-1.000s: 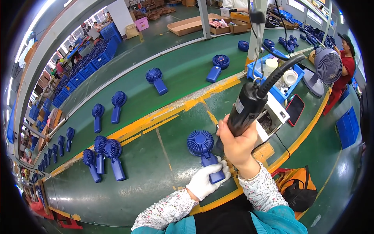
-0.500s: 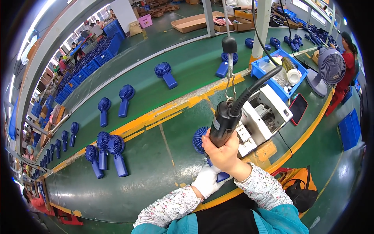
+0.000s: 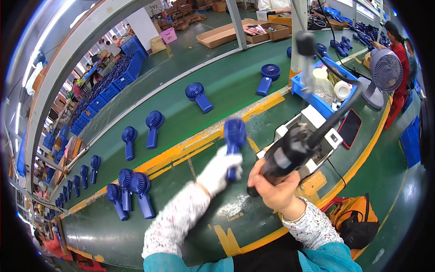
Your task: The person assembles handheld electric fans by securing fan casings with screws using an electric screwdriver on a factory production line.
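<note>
My left hand [image 3: 220,170], in a white glove, grips a blue handheld fan [image 3: 234,138] by its handle, raised over the bench near the belt's edge and blurred by motion. My bare right hand [image 3: 276,183] is wrapped round a black electric screwdriver [image 3: 290,156], which tilts with its tip down to the left and hangs from a cord and a blurred hook. Beyond the screwdriver stands a white box-shaped device [image 3: 327,131], partly hidden by it. Three more blue fans [image 3: 139,183] lie together on the bench at the left.
A green conveyor belt [image 3: 174,122] carries several blue fans past the bench's far side. At the right are a blue bin [image 3: 324,106] of jars, a red-edged phone [image 3: 350,128] and a grey desk fan [image 3: 385,72]. A metal post [image 3: 299,45] rises behind the bin. One person [image 3: 398,68] stands far right.
My left hand has lifted the fan off the bench and carried it forward toward the belt. The screwdriver has swung right and away from the fan, still in my right hand.
</note>
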Tool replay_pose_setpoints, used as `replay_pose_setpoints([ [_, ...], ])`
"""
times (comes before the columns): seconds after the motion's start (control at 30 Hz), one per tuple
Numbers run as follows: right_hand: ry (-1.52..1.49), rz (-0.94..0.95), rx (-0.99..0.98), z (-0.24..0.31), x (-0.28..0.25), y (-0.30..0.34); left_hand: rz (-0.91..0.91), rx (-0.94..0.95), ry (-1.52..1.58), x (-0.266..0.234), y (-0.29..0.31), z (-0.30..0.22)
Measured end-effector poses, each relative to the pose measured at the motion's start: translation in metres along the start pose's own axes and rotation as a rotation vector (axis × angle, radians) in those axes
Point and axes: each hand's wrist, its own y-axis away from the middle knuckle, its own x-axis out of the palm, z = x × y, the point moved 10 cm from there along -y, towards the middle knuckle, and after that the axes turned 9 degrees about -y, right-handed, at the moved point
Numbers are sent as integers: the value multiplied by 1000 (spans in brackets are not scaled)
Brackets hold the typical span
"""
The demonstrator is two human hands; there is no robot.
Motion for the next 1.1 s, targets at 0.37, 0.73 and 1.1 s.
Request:
replay_pose_setpoints([
  [0.37, 487, 262, 11, -13, 19, 13, -752, 37, -1714, -143, -164, -124],
  [0.73, 496, 218, 34, -14, 24, 4, -200, 16, -97, -139, -90, -84],
  [1.1, 743, -70, -357, 48, 12, -14, 137, -232, 826, 54, 111, 60],
])
